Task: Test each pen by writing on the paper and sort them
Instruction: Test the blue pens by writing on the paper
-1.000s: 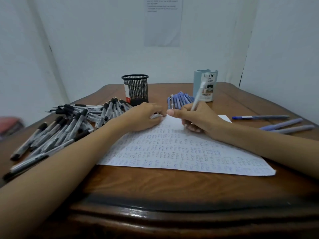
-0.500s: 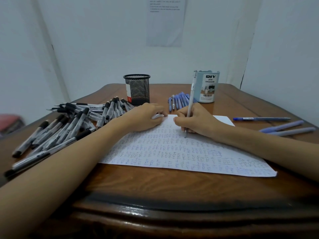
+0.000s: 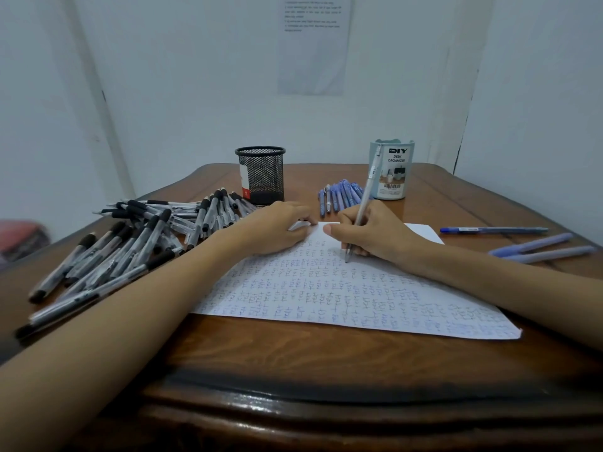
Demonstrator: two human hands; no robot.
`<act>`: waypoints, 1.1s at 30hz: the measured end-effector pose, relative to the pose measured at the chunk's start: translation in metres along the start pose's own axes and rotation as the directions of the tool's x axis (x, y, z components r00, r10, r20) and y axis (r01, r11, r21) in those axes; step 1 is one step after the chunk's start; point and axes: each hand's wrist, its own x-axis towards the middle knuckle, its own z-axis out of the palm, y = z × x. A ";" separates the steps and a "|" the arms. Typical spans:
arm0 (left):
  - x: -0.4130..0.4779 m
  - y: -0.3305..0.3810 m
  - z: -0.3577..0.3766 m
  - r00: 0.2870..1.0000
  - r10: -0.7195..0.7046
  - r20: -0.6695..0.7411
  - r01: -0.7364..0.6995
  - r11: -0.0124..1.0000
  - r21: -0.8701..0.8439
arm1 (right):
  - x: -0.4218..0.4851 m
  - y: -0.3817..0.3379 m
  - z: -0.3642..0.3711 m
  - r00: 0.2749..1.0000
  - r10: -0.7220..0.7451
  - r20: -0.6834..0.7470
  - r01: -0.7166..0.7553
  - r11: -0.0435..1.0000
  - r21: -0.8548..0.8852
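Note:
My right hand (image 3: 375, 233) grips a pale translucent pen (image 3: 367, 190), its tip touching the white paper (image 3: 326, 288), which is covered in rows of blue test marks. My left hand (image 3: 274, 228) rests curled on the paper's far left corner. It pinches a small white piece (image 3: 300, 225) that looks like a pen cap. A heap of black-capped pens (image 3: 130, 243) lies to the left. A row of blue pens (image 3: 341, 194) lies in front of the teal desk organizer (image 3: 391, 171). A black mesh cup (image 3: 261, 174) stands at the back.
Three blue pens (image 3: 528, 246) lie loose on the right side of the brown wooden table (image 3: 293, 353). White walls close in behind and on both sides. A printed sheet (image 3: 313, 44) hangs on the back wall.
My right hand turned the pen from raised to upright and lowered its tip onto the paper. It has since shifted slightly right along the line. My left hand stayed put.

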 end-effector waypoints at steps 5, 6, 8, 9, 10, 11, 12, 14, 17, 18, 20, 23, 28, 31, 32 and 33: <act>0.000 0.000 0.000 1.000 -0.006 0.002 0.006 1.000 0.003 | -0.001 -0.002 -0.001 0.999 0.009 0.034 -0.010 1.000 0.021; 0.000 0.001 0.000 1.000 -0.007 0.005 0.007 1.000 0.002 | 0.000 -0.001 0.000 1.000 0.012 0.029 -0.012 1.000 0.004; -0.001 0.002 -0.001 1.000 -0.009 0.010 0.009 1.000 0.001 | 0.003 0.002 0.000 1.000 0.001 0.001 -0.001 0.999 -0.034; -0.001 0.002 -0.001 1.000 -0.008 0.010 0.008 1.000 0.002 | 0.003 0.003 0.000 1.000 -0.005 -0.006 0.005 0.999 -0.042; -0.001 0.002 -0.001 1.000 -0.006 0.008 0.006 1.000 0.003 | 0.004 0.003 0.000 1.000 -0.004 -0.006 0.004 0.999 -0.042; -0.001 0.002 -0.001 1.000 -0.005 0.005 0.005 1.000 0.003 | 0.003 0.004 0.000 1.000 0.000 -0.005 0.000 0.999 -0.034; -0.001 0.002 -0.001 1.000 -0.005 0.001 0.005 1.000 0.003 | 0.003 0.003 0.000 1.000 0.001 -0.005 -0.001 1.000 -0.023; -0.001 0.002 -0.001 1.000 -0.011 -0.004 0.011 1.000 0.004 | 0.002 0.002 0.000 1.000 -0.007 -0.014 0.007 1.000 -0.013; 0.000 0.003 -0.001 1.000 -0.014 0.004 0.014 1.000 0.009 | 0.003 0.003 0.000 1.000 -0.001 -0.019 0.001 1.000 -0.016; 0.000 0.004 -0.002 1.000 -0.013 0.009 0.013 1.000 0.009 | 0.003 0.004 -0.001 1.000 0.005 -0.019 -0.006 1.000 -0.014; -0.001 0.004 -0.002 1.000 -0.016 0.014 0.016 1.000 0.004 | 0.005 0.006 -0.001 0.999 0.000 -0.040 -0.001 1.000 -0.031; -0.002 0.004 -0.002 1.000 -0.020 0.013 0.020 1.000 -0.003 | 0.006 0.007 -0.001 0.997 -0.025 -0.080 0.020 0.998 -0.064; -0.001 0.002 -0.001 1.000 -0.014 0.010 0.014 1.000 -0.006 | 0.004 0.007 -0.001 0.997 -0.036 -0.067 0.033 0.999 -0.043; -0.001 0.002 -0.001 1.000 -0.012 0.010 0.012 1.000 -0.002 | 0.005 0.005 0.000 0.997 -0.050 -0.053 0.047 0.997 -0.059; -0.001 0.002 -0.001 1.000 -0.013 0.008 0.013 1.000 -0.006 | 0.005 0.005 0.001 0.997 -0.050 -0.053 0.047 0.997 -0.062; -0.001 0.002 -0.001 1.000 -0.011 0.005 0.011 1.000 -0.008 | 0.005 0.005 0.000 0.997 -0.047 -0.055 0.044 0.997 -0.060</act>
